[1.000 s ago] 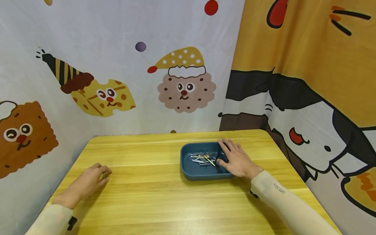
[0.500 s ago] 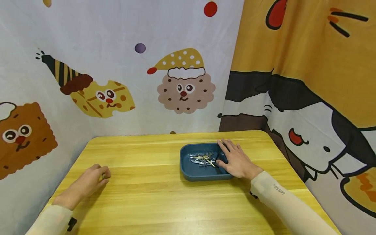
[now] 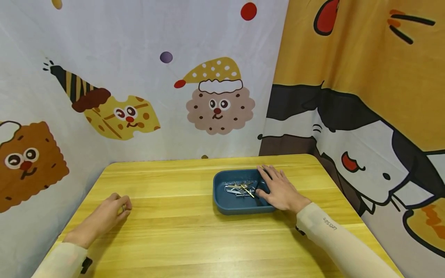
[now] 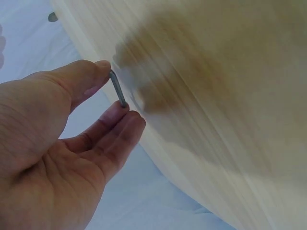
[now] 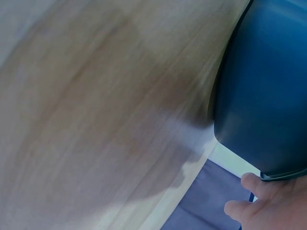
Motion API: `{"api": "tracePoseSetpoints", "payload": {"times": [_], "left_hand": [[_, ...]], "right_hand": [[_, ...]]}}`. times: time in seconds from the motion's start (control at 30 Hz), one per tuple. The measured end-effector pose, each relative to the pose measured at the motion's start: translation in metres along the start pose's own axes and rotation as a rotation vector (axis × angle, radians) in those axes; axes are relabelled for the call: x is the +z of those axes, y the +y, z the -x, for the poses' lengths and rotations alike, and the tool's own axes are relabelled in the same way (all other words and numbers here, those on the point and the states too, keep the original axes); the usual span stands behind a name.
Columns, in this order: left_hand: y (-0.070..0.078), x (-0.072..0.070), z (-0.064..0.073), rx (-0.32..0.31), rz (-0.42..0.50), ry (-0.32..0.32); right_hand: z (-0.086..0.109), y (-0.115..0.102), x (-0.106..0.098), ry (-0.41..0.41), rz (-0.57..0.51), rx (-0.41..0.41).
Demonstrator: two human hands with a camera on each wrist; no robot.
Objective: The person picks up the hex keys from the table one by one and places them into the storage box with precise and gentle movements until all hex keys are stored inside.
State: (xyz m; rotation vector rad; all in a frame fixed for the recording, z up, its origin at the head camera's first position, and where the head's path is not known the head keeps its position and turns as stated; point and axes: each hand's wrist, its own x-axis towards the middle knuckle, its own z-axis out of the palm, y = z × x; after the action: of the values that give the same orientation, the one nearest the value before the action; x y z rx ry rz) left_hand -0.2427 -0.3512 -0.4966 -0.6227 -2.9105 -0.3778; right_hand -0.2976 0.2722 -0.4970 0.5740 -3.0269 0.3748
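In the left wrist view my left hand (image 4: 62, 124) pinches a short grey metal rod (image 4: 117, 88), bent near the thumb, between thumb and fingertips. The head view has that left hand (image 3: 104, 214) low over the left side of the table. At centre right stands a dark blue plastic box (image 3: 226, 208) holding a loose pile of thin silver and gold metal pieces (image 3: 240, 189), too small to identify exactly. My right hand (image 3: 283, 191) lies across the box's right end, fingers spread and fairly straight over the rim, thumb inside. The right wrist view shows the box's outer wall (image 5: 264, 91) beside the fingertips.
The light wooden table (image 3: 167, 239) has rounded far corners. Behind it hangs a white cloth (image 3: 146, 34) with cartoon biscuits and cheese; a yellow, black and white cartoon curtain (image 3: 365, 65) closes off the right side.
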Motion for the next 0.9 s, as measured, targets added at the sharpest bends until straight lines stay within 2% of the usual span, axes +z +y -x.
{"api": "tracePoseSetpoints", "payload": {"times": [0.13, 0.3, 0.57, 0.7, 0.9], "left_hand": [[0.006, 0.0, -0.003, 0.033, -0.004, 0.043], [0.015, -0.003, -0.009, 0.063, 0.003, 0.063], [0.026, 0.003, -0.019, 0.222, -0.02, 0.176], [0.036, 0.003, -0.027, 0.243, -0.008, 0.172], [0.052, 0.003, -0.036, 0.238, 0.003, 0.131]], "right_hand": [[0.0, 0.0, 0.0, 0.001, 0.002, -0.001], [0.0, 0.0, -0.001, 0.005, 0.0, -0.002], [0.0, 0.0, 0.001, 0.006, -0.001, -0.005], [0.0, 0.0, 0.001, 0.01, 0.005, -0.005], [0.0, 0.0, 0.001, 0.01, 0.003, -0.01]]}}
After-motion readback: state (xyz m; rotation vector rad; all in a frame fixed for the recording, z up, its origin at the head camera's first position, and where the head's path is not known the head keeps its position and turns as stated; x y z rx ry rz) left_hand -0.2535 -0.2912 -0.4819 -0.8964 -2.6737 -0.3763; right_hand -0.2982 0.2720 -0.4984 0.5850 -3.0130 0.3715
